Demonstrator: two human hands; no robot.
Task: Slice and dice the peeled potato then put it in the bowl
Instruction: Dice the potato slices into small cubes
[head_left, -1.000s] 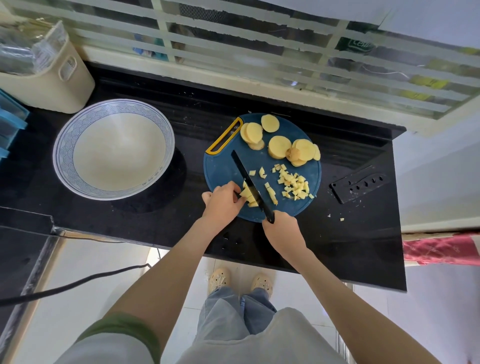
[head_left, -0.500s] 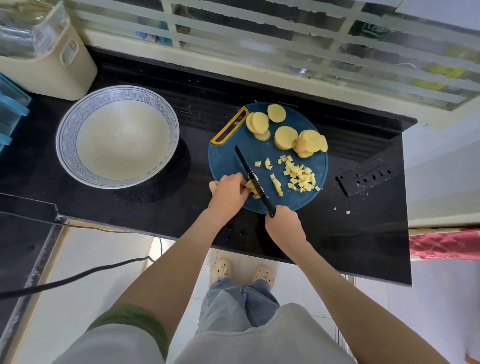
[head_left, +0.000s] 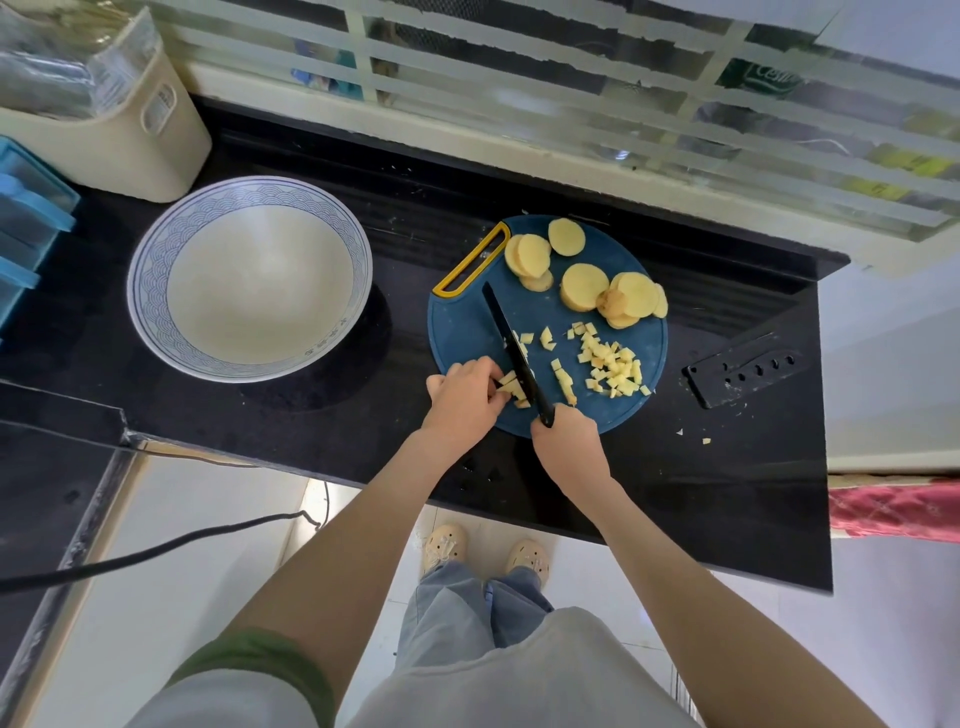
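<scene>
A round blue cutting board with a yellow handle lies on the black counter. Several round potato slices sit at its far side, and a heap of diced potato lies at its right. My left hand pinches a few potato strips at the board's near left. My right hand grips the handle of a black knife, whose blade lies across the strips. A large white bowl with a blue patterned rim stands empty to the left of the board.
A black knife sheath lies right of the board, with a few potato crumbs near it. A cream bin and blue containers stand at the far left. The window frame runs behind the counter. The counter's front edge is near my body.
The knife has shifted slightly leftward along the strips, and my left hand has drawn back a little. More small cubes lie beside the blade.
</scene>
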